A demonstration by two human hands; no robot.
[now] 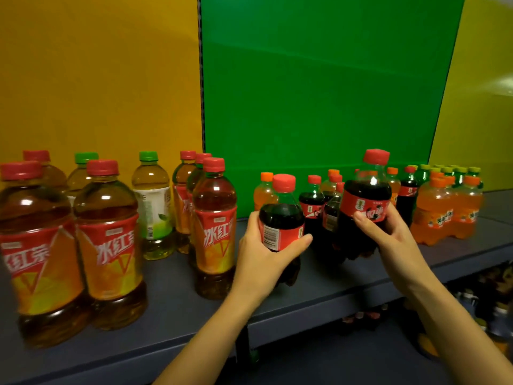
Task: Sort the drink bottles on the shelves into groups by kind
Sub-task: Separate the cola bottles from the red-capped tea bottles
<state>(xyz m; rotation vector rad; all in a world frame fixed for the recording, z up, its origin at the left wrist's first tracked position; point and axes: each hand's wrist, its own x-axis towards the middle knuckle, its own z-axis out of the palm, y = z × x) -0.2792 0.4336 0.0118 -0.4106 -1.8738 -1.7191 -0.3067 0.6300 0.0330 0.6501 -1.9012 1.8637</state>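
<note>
My left hand grips a small cola bottle with a red cap and red label, near the shelf's front. My right hand grips a second cola bottle, lifted a little higher and tilted. Behind them stand more small cola bottles mixed with small orange soda bottles. Large iced red tea bottles with red caps fill the left of the shelf, with green tea bottles among them.
A group of orange soda bottles and green-capped bottles stands at the right. The grey shelf has bare room along its front edge. Yellow and green panels back it. A lower shelf holds dim items.
</note>
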